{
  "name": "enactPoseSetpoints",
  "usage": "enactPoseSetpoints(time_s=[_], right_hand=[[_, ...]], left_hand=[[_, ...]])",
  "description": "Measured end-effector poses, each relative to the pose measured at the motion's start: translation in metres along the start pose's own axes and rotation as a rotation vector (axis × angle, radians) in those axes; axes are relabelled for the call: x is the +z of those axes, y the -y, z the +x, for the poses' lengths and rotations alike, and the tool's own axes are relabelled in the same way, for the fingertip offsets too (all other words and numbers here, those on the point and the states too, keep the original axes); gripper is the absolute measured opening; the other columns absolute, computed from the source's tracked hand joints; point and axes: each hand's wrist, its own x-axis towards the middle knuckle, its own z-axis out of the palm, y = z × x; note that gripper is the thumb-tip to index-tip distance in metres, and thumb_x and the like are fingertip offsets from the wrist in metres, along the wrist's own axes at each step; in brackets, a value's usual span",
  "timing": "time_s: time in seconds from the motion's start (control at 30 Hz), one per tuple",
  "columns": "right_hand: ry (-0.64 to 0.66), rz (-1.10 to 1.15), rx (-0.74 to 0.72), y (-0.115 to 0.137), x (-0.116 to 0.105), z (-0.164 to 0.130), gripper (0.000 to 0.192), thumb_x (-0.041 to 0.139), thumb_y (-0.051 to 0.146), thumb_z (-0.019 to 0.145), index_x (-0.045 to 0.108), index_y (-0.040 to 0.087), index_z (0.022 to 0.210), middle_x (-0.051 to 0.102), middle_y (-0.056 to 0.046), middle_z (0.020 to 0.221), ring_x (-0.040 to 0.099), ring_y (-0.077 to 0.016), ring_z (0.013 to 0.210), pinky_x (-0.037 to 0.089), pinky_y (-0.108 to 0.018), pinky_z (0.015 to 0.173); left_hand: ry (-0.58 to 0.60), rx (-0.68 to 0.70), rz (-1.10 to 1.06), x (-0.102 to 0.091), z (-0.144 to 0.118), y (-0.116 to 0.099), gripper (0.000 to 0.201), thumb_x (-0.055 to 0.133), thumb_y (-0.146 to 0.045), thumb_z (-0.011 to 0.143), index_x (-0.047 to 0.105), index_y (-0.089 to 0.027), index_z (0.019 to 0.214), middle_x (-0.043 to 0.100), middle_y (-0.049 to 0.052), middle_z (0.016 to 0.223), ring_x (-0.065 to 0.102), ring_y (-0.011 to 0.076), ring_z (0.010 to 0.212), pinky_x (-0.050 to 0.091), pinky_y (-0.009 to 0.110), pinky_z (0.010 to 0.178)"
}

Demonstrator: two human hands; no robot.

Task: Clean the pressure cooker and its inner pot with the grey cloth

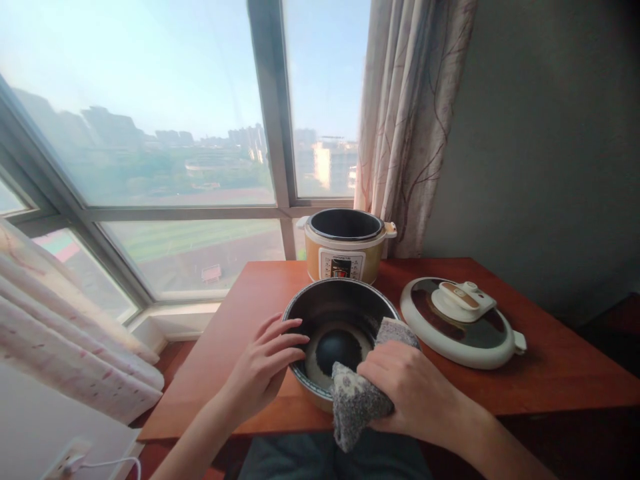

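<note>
At the near edge of the red-brown wooden desk (pixel 240 313), the left hand (pixel 260 373) rests open-fingered on the round dark metal pot (pixel 320 310)'s rim, and the right hand (pixel 407 387) grips tight a fuzzy grey cloth (pixel 357 400), maybe touching the pot's inside.

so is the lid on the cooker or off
Off. The lid lies flat on the table to the right, apart from the cooker, whose top is open by the window.
</note>
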Motion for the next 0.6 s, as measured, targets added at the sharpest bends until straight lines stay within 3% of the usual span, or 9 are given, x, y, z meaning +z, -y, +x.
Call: enactPoseSetpoints(time_s=[0.13,0.23,0.4,0.6], right_hand=[[-0.113,-0.023,0.085,0.021,0.014,0.011,0.035,0.080,0.045,0.066,0.058,0.022,0.078,0.064,0.000,0.080,0.054,-0.0199,0.076,0.028,-0.034,0.071],[-0.173,-0.034,0.111,0.035,0.022,0.020,0.038,0.079,0.051,0.066,0.058,0.021,0.078,0.063,-0.001,0.078,0.053,-0.0199,0.074,0.026,-0.035,0.068],[-0.166,-0.047,0.072,0.032,0.022,0.020,0.037,0.079,0.049,0.069,0.057,0.021,0.079,0.063,0.000,0.079,0.054,-0.0196,0.074,0.026,-0.034,0.068],[-0.084,0.001,0.037,0.006,0.010,0.009,0.046,0.074,0.065,0.072,0.060,0.021,0.082,0.065,-0.001,0.082,0.056,-0.0204,0.078,0.029,-0.033,0.070]], left_hand=[[-0.053,-0.034,0.022,0.010,0.007,-0.049,0.027,0.043,-0.009,0.087,0.062,-0.018,0.105,0.071,0.007,0.093,0.065,0.0207,0.099,0.045,0.044,0.105],[-0.118,-0.078,-0.018,0.016,0.014,-0.065,0.025,0.039,-0.014,0.090,0.061,-0.017,0.100,0.068,0.007,0.087,0.064,0.0197,0.085,0.052,0.043,0.096],[-0.061,-0.051,-0.012,0.015,0.014,-0.054,0.022,0.039,-0.013,0.094,0.060,-0.019,0.094,0.065,0.003,0.081,0.064,0.0162,0.081,0.052,0.041,0.102],[-0.007,0.017,0.045,0.009,0.009,-0.032,0.027,0.039,-0.006,0.093,0.062,-0.020,0.091,0.065,-0.001,0.078,0.066,0.0131,0.088,0.029,0.047,0.122]])
